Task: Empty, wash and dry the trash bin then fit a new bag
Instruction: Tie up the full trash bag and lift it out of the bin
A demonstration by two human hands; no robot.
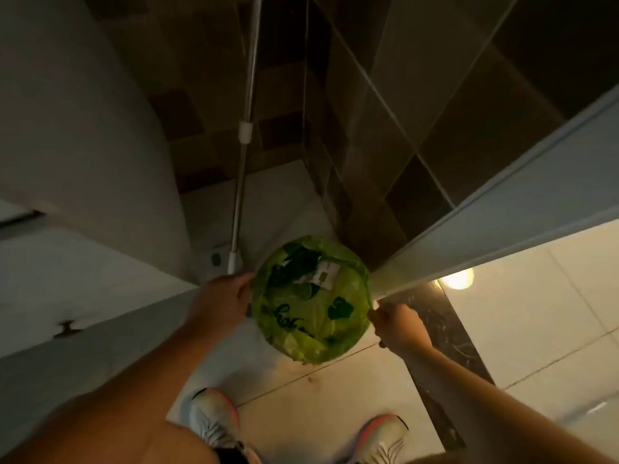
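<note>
A round trash bin stands on the tiled floor in front of my feet, lined with a green plastic bag (311,316) that has dark print on it. Inside lie scraps of paper trash (323,274). My left hand (222,301) grips the bag's rim on the left side. My right hand (398,326) pinches the rim on the right side. The bin's own walls are hidden under the bag.
A mop handle (243,182) leans in the corner just behind the bin. A white appliance (77,128) stands to the left, a sliding door frame (502,226) to the right, with a dark stone threshold (442,333) below it. My shoes (214,420) are close to the bin.
</note>
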